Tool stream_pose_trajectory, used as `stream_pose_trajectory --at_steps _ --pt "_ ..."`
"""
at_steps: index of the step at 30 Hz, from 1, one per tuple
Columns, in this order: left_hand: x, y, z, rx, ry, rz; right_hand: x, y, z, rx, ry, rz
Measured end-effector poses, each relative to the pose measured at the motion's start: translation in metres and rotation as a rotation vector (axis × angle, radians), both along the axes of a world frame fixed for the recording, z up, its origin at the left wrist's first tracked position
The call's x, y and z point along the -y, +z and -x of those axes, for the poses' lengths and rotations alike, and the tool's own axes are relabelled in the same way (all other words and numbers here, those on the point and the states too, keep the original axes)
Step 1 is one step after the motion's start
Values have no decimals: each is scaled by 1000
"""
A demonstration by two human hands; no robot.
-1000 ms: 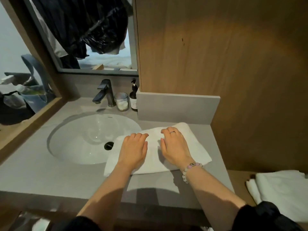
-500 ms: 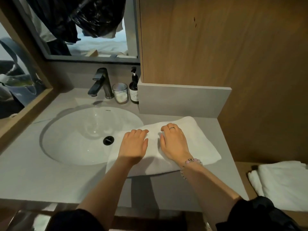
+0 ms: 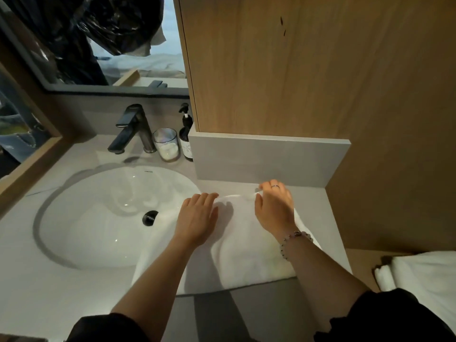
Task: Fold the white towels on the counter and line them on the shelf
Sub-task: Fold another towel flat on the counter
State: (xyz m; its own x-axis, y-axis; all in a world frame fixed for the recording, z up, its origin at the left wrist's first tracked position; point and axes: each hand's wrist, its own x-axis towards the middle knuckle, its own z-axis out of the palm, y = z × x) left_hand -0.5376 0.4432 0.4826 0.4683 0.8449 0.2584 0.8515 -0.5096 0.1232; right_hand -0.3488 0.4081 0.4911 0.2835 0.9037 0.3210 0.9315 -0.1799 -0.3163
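— Where was the towel [image 3: 246, 255]?
— On the counter [image 3: 61, 292] beside the sink [image 3: 98, 213], under both hands.
— And the grips?
— The left hand [image 3: 197, 218] lay flat and open; the right hand [image 3: 274, 208] pinched the far edge just beyond its fingers [image 3: 265, 186].
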Motion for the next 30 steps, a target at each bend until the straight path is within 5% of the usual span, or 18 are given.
stream_pose_trajectory --at_steps 6,14,19,30 --pt "-17 -3 -1 19 19 7 -4 -5 -16 -17 -87 43" --pt "-41 8 -18 24 -55 80 -7 -7 -32 -368 -416 272" --pt "-39 7 -30 117 -71 128 -10 -7 -34 -837 -388 94" --pt "-33 25 -68 446 -113 319 4 13 -31 -1001 -189 -187"
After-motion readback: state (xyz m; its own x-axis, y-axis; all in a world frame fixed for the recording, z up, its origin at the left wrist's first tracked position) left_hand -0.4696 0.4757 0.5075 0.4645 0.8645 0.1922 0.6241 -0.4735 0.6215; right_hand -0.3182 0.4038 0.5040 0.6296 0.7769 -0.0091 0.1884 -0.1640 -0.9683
